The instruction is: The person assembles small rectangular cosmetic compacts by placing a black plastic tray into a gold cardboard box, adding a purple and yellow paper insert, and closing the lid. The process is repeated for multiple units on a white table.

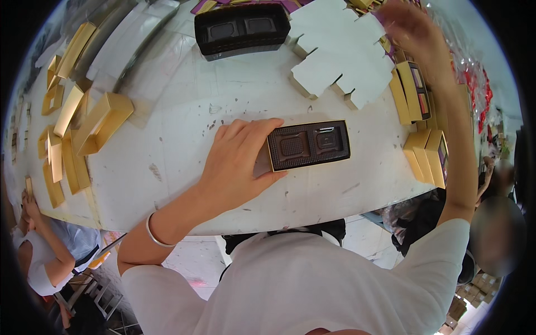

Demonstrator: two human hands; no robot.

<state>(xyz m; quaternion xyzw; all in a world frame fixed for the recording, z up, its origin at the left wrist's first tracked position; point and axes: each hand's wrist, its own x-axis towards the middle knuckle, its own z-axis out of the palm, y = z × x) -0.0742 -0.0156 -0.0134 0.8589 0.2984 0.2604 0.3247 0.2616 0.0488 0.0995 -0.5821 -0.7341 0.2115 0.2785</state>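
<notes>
A small gold box lies in the middle of the table with a dark brown two-pocket plastic tray seated inside it. Around its left end my left hand is closed, thumb on the near side and fingers on the far side. Both pockets of the tray hold nothing. My right hand is stretched to the far right, over purple and gold pieces beside the white die-cut card sheets. It is smeared by motion, so its fingers and anything in them cannot be made out.
A stack of brown plastic trays stands at the far edge. Open gold box sleeves are grouped at the left. Filled gold boxes stand at the right. Clear plastic sheets lie far left. Other people sit at both sides.
</notes>
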